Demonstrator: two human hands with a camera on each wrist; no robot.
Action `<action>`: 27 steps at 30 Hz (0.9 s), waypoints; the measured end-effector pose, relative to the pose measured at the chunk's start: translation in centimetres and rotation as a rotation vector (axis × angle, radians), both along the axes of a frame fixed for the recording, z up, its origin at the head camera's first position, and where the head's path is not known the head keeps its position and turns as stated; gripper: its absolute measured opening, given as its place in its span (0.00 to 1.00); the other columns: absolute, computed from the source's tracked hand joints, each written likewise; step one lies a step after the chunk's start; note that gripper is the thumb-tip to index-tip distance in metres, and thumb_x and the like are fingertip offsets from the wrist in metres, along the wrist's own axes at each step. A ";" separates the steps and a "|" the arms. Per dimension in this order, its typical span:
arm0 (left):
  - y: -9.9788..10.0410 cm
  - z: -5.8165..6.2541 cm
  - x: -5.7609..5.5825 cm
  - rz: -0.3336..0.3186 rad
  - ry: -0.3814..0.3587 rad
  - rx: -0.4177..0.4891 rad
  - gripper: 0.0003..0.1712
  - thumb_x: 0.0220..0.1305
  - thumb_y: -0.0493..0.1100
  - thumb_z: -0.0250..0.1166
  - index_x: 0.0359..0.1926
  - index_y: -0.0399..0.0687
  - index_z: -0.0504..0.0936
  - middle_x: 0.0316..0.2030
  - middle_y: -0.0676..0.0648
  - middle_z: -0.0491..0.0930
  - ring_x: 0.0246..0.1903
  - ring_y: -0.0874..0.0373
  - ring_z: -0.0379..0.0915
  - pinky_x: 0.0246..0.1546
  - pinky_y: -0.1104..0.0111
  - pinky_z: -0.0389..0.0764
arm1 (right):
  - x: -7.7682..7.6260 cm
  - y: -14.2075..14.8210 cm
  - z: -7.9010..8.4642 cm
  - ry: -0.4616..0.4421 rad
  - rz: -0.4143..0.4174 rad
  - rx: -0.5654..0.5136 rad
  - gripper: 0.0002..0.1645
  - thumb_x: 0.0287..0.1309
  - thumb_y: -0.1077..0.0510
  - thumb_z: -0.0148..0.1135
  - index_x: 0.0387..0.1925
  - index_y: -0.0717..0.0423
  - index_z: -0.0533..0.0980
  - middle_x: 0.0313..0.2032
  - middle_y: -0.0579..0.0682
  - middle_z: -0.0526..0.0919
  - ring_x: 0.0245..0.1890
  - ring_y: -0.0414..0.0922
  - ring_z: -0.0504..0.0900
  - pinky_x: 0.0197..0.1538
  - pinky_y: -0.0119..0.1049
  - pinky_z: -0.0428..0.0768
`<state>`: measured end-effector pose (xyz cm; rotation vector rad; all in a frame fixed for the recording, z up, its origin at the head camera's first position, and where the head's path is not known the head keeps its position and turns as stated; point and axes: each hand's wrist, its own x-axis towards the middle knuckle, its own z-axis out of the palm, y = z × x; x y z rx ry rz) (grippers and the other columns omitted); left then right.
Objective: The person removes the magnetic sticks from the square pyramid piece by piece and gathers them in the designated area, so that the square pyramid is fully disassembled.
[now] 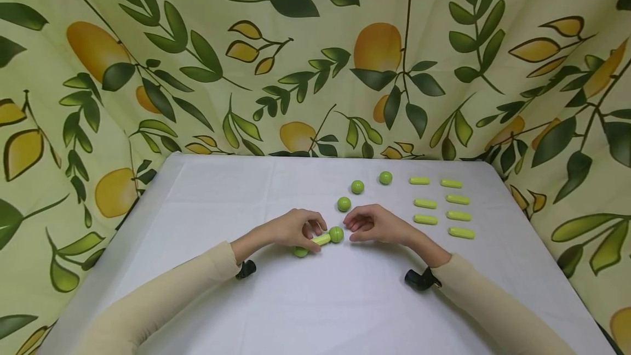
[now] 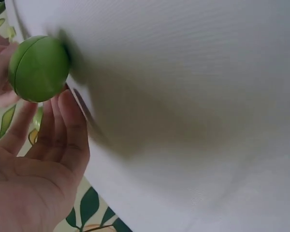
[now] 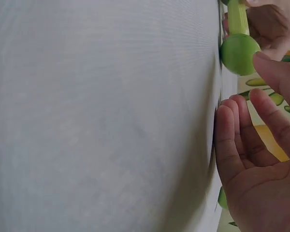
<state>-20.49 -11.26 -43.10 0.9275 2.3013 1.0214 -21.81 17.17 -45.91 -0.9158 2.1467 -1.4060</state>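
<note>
A light-green stick (image 1: 321, 240) joins two green balls, the right ball (image 1: 336, 234) and the left ball (image 1: 300, 252), low over the white table. My left hand (image 1: 296, 229) holds this piece around the stick, with thumb and fingers on opposite sides; the exact contact is partly hidden. Its near ball (image 2: 38, 68) covers some fingers in the left wrist view. Just right of the other ball (image 3: 239, 54), my right hand (image 1: 372, 224) is held with loosely bent fingers and nothing in its grasp. Its thumb tip appears very near that ball in the right wrist view.
Three loose green balls, the nearest ball (image 1: 344, 204) among them, run diagonally toward the back. Several light-green sticks (image 1: 425, 203) lie in two columns at right. A leaf-and-fruit patterned cloth (image 1: 315, 70) hangs behind the white table (image 1: 222, 196).
</note>
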 end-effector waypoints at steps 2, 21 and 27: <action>-0.3 -0.1 0.1 -0.008 0.016 -0.013 0.17 0.56 0.36 0.78 0.45 0.41 0.83 0.36 0.52 0.80 0.34 0.61 0.78 0.39 0.71 0.81 | 0.0 -0.1 0.1 0.005 0.009 -0.006 0.20 0.54 0.69 0.76 0.49 0.66 0.80 0.43 0.57 0.83 0.42 0.50 0.82 0.46 0.37 0.84; -0.4 -0.5 0.1 -0.073 0.043 0.061 0.07 0.62 0.32 0.72 0.41 0.41 0.85 0.37 0.54 0.84 0.39 0.63 0.79 0.46 0.68 0.81 | 1.3 -2.9 0.1 0.162 -0.008 0.102 0.17 0.51 0.64 0.78 0.42 0.53 0.81 0.35 0.42 0.82 0.35 0.41 0.80 0.39 0.34 0.82; -0.1 -0.5 -0.1 -0.086 0.043 0.061 0.07 0.62 0.32 0.73 0.41 0.44 0.85 0.36 0.56 0.83 0.38 0.65 0.78 0.45 0.70 0.80 | 1.2 -2.5 -0.1 0.102 0.003 0.059 0.18 0.50 0.67 0.78 0.43 0.56 0.81 0.35 0.46 0.83 0.35 0.44 0.81 0.40 0.36 0.84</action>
